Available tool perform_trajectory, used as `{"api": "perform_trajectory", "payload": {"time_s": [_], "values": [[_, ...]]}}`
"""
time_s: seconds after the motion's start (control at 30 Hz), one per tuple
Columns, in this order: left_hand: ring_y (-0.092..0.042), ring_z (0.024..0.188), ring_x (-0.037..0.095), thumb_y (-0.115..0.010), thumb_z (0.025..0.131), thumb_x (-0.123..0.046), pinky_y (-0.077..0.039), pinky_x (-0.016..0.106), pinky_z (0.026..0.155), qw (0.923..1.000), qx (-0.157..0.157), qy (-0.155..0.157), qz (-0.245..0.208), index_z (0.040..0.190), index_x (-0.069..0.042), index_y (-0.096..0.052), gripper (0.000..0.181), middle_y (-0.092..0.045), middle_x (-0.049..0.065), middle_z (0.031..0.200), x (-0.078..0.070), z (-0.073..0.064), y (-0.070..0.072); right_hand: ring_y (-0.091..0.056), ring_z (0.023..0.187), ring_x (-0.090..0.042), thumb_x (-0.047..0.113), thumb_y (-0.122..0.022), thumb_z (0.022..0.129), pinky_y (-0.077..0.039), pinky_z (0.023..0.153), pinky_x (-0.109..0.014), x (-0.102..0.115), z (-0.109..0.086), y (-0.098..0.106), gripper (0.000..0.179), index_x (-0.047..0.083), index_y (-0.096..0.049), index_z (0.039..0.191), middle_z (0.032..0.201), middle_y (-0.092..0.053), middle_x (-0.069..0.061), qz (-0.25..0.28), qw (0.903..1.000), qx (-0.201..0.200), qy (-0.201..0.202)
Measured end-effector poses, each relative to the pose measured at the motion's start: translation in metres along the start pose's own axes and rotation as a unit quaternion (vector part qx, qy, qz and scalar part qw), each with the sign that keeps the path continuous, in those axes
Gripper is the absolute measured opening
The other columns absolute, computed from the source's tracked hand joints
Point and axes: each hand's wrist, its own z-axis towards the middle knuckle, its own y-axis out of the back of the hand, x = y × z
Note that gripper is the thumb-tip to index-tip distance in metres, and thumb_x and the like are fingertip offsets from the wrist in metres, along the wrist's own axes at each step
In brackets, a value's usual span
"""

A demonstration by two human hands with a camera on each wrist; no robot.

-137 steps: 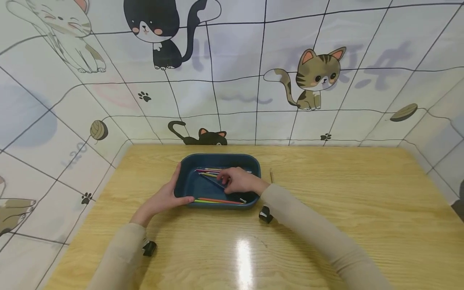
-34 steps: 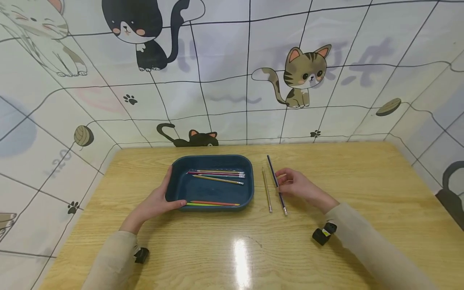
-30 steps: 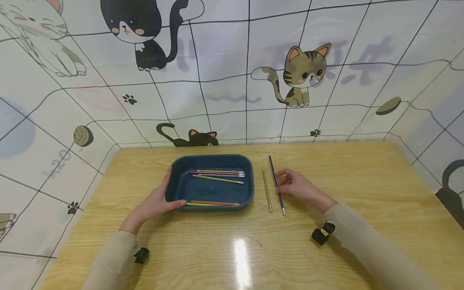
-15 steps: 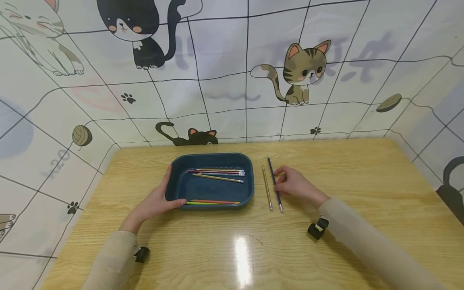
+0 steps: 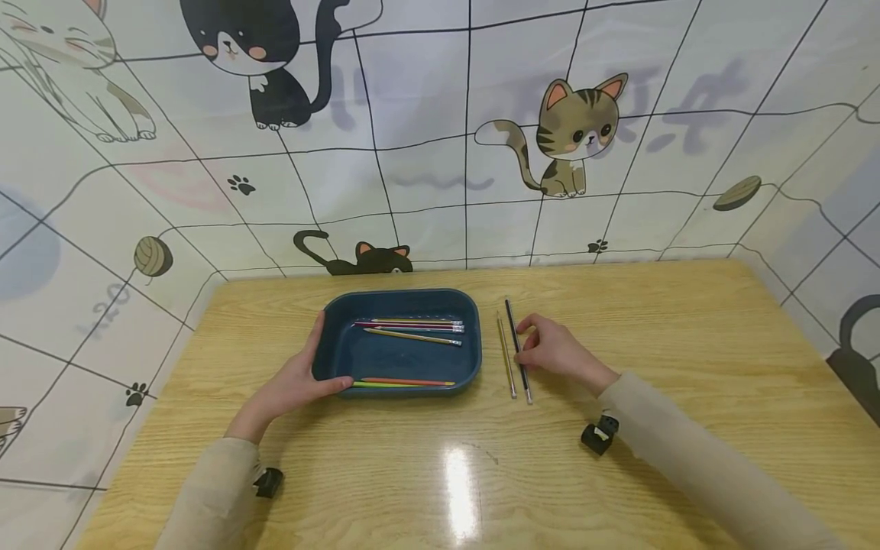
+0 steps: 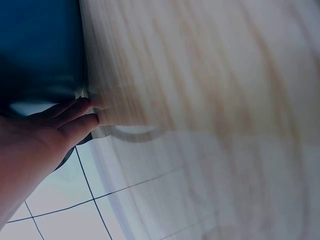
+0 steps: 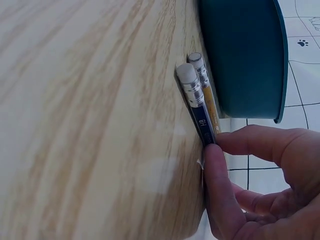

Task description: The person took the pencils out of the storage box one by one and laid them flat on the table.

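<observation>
A dark blue plastic tray [image 5: 392, 360] stands on the table. My left hand [image 5: 294, 386] holds its left end, thumb on the front rim and fingers at the outer left side. Right of the tray, my right hand [image 5: 555, 350] pinches a dark blue pencil [image 5: 525, 380] between thumb and fingers. This pencil lies almost parallel to a gold pencil [image 5: 506, 355]. In the right wrist view, the white eraser [image 7: 186, 73] of the dark pencil sits beside the gold pencil's eraser [image 7: 195, 60]. Inside the tray, a gold pencil [image 5: 412, 336] lies slightly aslant below several others.
Orange [image 5: 412, 382] and green [image 5: 378, 385] pencils lie along the tray's front wall. The wooden table [image 5: 385, 458] meets a cat-printed cloth [image 5: 426, 176] at the back and sides. A dark object [image 5: 855, 382] stands at the far right edge.
My right hand has taken the dark blue pencil out of the tray to the table's right side, then shifted it leftward, closer to the gold pencil. My left hand stays on the tray.
</observation>
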Motion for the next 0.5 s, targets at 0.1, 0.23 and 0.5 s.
{"api": "perform_trajectory", "payload": {"time_s": [0.1, 0.23, 0.5], "values": [[-0.015, 0.138, 0.051, -0.078, 0.081, -0.032, -0.021, 0.063, 0.106, 1.0, -0.001, 0.0, 0.004, 0.154, -0.015, 0.013, 0.118, -0.001, 0.026, 0.157, -0.0001, 0.0001, 0.0006, -0.058, 0.065, -0.016, 0.002, -0.071, 0.083, -0.049, 0.061, -0.029, 0.0015, -0.0008, -0.0004, 0.041, -0.007, -0.05, 0.118, 0.081, -0.059, -0.011, 0.0, 1.0, -0.001, -0.004], [-0.016, 0.137, 0.051, -0.078, 0.081, -0.032, -0.021, 0.063, 0.106, 1.0, -0.001, 0.0, 0.005, 0.154, -0.015, 0.012, 0.118, -0.001, 0.027, 0.157, -0.0004, -0.0004, 0.0005, -0.058, 0.065, -0.015, 0.003, -0.071, 0.083, -0.049, 0.062, -0.028, 0.0016, -0.0009, -0.0016, 0.041, -0.006, -0.051, 0.117, 0.082, -0.058, -0.011, 0.001, 1.0, -0.004, -0.008], [-0.013, 0.138, 0.051, -0.078, 0.082, -0.031, -0.02, 0.063, 0.106, 1.0, 0.002, 0.0, -0.001, 0.154, -0.016, 0.013, 0.117, 0.001, 0.025, 0.158, -0.0021, -0.0015, 0.0007, -0.057, 0.069, -0.018, 0.006, -0.073, 0.082, -0.045, 0.065, -0.03, -0.0012, -0.001, -0.003, 0.04, -0.004, -0.053, 0.116, 0.085, -0.059, -0.011, -0.016, 0.9998, -0.01, -0.003]]}}
